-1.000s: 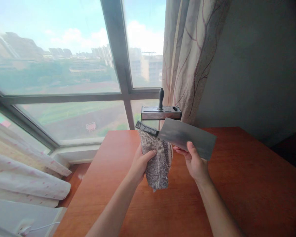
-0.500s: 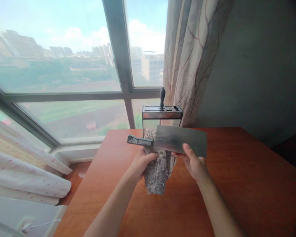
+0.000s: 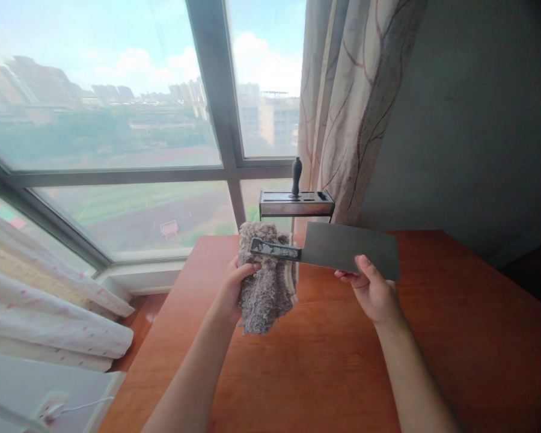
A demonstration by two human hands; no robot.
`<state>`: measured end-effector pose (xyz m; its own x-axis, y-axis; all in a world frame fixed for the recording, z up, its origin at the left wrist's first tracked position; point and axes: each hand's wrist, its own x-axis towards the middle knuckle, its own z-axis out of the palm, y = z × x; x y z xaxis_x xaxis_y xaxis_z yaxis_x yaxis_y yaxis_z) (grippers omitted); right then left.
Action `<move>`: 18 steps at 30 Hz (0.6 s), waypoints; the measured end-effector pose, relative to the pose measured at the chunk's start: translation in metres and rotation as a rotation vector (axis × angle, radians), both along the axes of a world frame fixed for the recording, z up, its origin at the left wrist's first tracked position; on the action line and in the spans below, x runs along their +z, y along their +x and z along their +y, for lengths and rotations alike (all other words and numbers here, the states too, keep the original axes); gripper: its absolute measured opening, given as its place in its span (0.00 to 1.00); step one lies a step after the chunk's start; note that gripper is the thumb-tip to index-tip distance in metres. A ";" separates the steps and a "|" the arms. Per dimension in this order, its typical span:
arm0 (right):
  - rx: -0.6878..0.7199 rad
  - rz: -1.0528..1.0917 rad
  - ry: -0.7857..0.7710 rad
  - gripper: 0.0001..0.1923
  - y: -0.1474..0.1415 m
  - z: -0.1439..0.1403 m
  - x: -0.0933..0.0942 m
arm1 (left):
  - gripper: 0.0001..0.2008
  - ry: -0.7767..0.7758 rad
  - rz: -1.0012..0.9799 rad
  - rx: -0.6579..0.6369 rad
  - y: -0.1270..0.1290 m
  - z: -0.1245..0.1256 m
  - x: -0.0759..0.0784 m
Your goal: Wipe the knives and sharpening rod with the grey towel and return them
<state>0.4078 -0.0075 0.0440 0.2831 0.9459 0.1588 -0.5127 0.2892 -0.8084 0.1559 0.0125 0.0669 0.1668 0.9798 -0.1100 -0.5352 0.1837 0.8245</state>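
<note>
A broad steel cleaver [image 3: 342, 249] with a dark handle is held level above the wooden table [image 3: 333, 355]. My right hand [image 3: 373, 291] pinches the lower edge of its blade. My left hand [image 3: 232, 288] grips a grey fuzzy cloth [image 3: 265, 282], which hangs down behind the cleaver's handle. The handle points left, across the top of the cloth.
A metal knife block [image 3: 296, 205] with one dark handle standing in it sits at the table's far edge by the window. A patterned curtain [image 3: 342, 102] hangs behind it. White bedding [image 3: 49, 319] lies at the left, below the window.
The cleaver has shifted right and tilted slightly, handle end a little higher. My left hand has slid the cloth leftward along it, from the blade's heel to the handle.
</note>
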 end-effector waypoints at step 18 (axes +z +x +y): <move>-0.019 -0.033 0.003 0.12 -0.008 0.000 0.001 | 0.14 -0.005 0.017 -0.033 0.023 -0.009 -0.017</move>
<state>0.4002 -0.0075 0.0448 0.2952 0.9400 0.1709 -0.4807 0.3007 -0.8238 0.1793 0.0038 0.0503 0.1971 0.9732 -0.1180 -0.5150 0.2053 0.8322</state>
